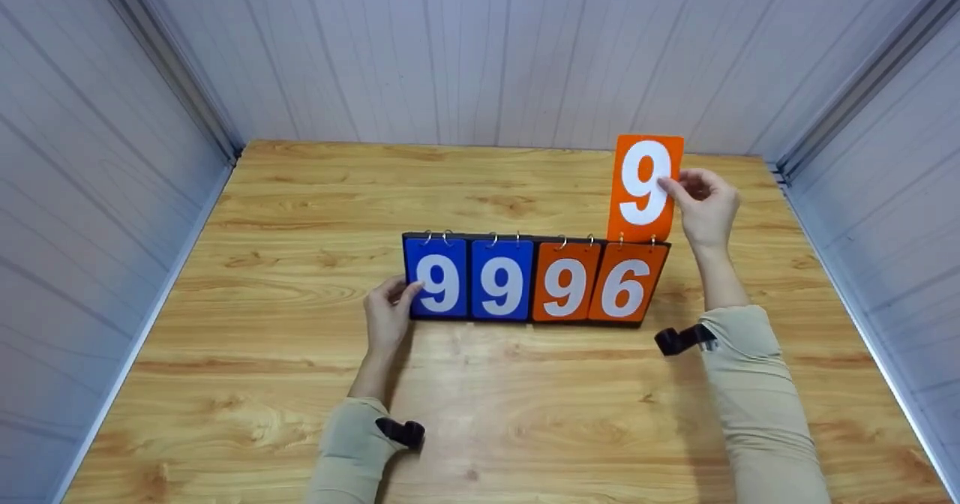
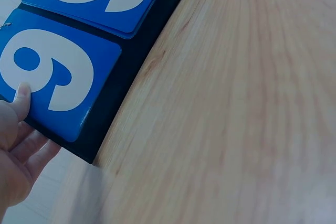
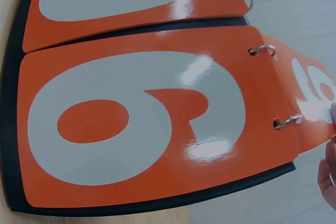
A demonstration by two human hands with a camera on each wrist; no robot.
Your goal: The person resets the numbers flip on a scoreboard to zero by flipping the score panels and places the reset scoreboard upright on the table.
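Flip scoreboard (image 1: 534, 279) is held at both ends: the right hand (image 1: 709, 215) pinches the right edge of a raised orange card (image 1: 643, 181), thumb flat on its face beside the white 9 and the other fingers bent behind it, while the left hand (image 1: 386, 313) grips the board's left edge, thumb on the front of the leftmost blue card (image 1: 439, 279) and fingers round the back. In the right wrist view that hand shows only in part, at the picture's border. Lifted above the board's top edge, the raised card joins it through metal rings (image 1: 621, 238); directly below hangs an orange card with a 6 (image 1: 624, 286). To its left come an orange card with a 9 (image 1: 564, 279), then a blue card with a 9 (image 1: 502, 279), and last the leftmost one, which bears a 9 too. Black backing shows between and under them. The scoreboard stands near the middle of a wood-grain table (image 1: 480, 414), its numbers facing the person. Further out, beige sleeves (image 1: 765, 406) cover both forearms, with a small black device (image 1: 679, 339) at each wrist. Pale, streaked wall panels (image 1: 465, 54) rise behind the table and on both sides.
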